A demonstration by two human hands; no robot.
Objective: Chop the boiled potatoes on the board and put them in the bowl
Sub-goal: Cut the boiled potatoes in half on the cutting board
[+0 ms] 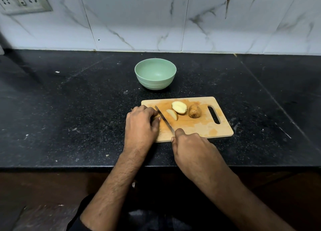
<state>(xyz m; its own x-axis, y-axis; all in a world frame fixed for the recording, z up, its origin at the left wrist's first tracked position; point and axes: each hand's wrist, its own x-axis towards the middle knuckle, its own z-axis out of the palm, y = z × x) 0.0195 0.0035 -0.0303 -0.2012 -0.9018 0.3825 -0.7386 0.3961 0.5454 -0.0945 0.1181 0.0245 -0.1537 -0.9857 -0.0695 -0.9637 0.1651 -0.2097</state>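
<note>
A wooden cutting board (199, 126) lies on the black counter. On it rest a potato half with its cut face up (179, 107), a pale wedge (172, 114) and a skin-on piece (194, 111). My left hand (141, 122) curls over a potato piece at the board's left end; that piece is almost wholly hidden under the fingers. My right hand (189, 147) grips the handle of a knife (164, 118), whose blade runs diagonally up-left, right beside my left fingertips. A green bowl (155, 73) stands empty behind the board.
The black granite counter (69, 109) stretches left and right of the board, speckled with small crumbs. A marble-tiled wall (173, 19) rises behind it, with a power socket (20, 0) at the top left. The counter's front edge runs below my wrists.
</note>
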